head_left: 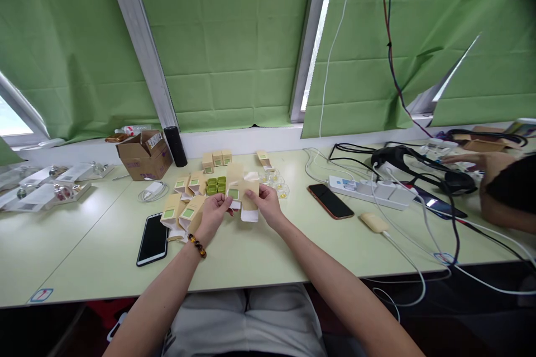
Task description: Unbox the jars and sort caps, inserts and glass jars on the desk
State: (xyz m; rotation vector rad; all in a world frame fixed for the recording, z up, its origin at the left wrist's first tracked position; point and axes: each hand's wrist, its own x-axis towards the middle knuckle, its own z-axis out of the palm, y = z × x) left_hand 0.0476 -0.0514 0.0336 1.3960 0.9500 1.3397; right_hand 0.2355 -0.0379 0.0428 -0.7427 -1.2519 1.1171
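Both my hands hold a small tan cardboard box (250,201), partly unfolded, with a green window and white flaps hanging down. My left hand (215,213), with a beaded bracelet on the wrist, pinches its left edge. My right hand (267,204) grips the right side between thumb and fingers. Just beyond my left hand sit several small green containers (216,184). To their left stand several opened tan boxes (188,212) with green windows. Behind my right hand are several small clear containers (281,185) with yellow inside. Further back stand closed tan boxes (216,159) and one open box (264,159).
A black phone (152,239) lies left of the boxes, another phone (330,201) to the right. A power strip (368,191) with tangled cables fills the right side. A brown carton (146,155) and black cylinder (175,146) stand at the back. Another person's arm (498,178) rests far right.
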